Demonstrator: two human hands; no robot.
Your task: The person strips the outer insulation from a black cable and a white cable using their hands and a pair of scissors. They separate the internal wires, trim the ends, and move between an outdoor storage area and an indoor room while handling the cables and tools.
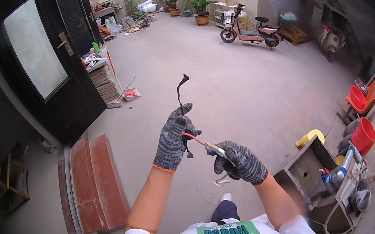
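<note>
Gloved left hand [174,136] clamped on black tape strip [180,91]; right hand [237,160] closed around red wire [194,139]. Risk: loose tape folding onto itself, sticking to glove.

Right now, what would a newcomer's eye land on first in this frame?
At centre, two grey knit-gloved hands: the left hand pinches a strip of black tape that sticks upward, and the right hand holds a red wire stretched between them. Behind, an electric scooter is parked in the courtyard, and red buckets stand at the right edge.
</note>
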